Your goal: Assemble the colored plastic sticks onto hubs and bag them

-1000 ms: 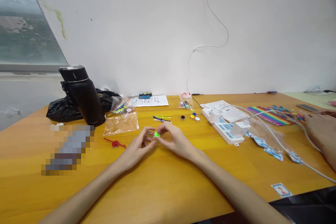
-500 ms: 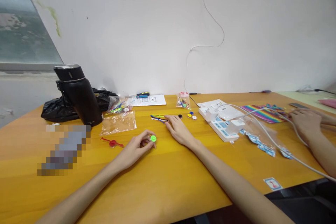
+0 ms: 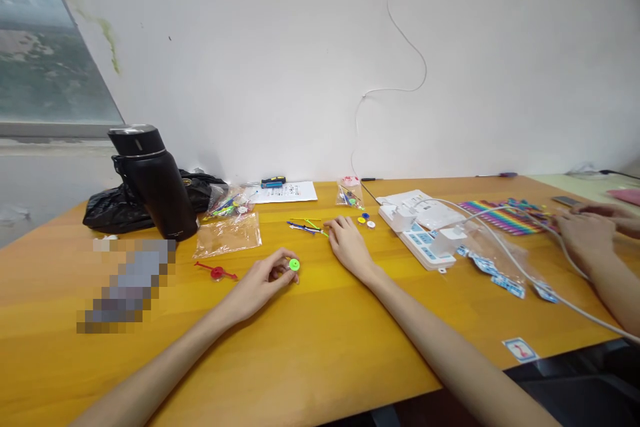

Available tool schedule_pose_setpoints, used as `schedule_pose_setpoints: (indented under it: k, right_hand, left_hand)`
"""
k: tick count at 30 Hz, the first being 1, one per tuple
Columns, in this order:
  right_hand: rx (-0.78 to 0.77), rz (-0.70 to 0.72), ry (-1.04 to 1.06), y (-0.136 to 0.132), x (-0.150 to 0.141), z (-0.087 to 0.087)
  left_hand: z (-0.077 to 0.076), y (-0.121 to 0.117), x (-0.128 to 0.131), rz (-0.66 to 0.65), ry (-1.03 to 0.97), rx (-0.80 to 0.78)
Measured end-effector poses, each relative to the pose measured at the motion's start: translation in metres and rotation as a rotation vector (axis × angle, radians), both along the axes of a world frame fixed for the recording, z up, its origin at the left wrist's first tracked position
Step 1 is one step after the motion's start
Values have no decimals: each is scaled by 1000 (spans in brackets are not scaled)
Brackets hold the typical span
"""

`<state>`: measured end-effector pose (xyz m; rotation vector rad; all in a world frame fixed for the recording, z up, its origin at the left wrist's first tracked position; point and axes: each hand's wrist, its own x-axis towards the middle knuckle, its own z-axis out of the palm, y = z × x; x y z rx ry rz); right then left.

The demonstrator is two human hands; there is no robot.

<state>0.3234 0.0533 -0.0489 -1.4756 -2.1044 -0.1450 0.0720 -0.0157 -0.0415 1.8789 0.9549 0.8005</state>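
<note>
Green disc (image 3: 295, 265) — between left fingers (image 3: 283, 273)

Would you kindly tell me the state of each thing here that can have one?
Left hand: closed on the green disc.
Green disc: held, face toward the camera.
Right hand: palm down by the coloured sticks; grip unclear.
Black bottle: standing, lid on.
Red arrow: lying flat.
Black bag: crumpled.
Power strip: plugs inserted.

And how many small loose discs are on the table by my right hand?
3 visible, clustered just right of your right hand: yellow disc, blue disc behind it, white disc nearest you. Your hand may hide more.
</note>
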Motion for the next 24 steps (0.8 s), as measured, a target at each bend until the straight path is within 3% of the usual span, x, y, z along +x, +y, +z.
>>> schedule_pose_setpoints:
  k: [17,24]
  right_hand:
    - [-108,-125,-89,-7,5,8]
    - [-43,-23,-105,-7,2,6]
  left_hand:
    - [1,-1,0,4,9,-1]
    - [3,-1,1,4,8,-5]
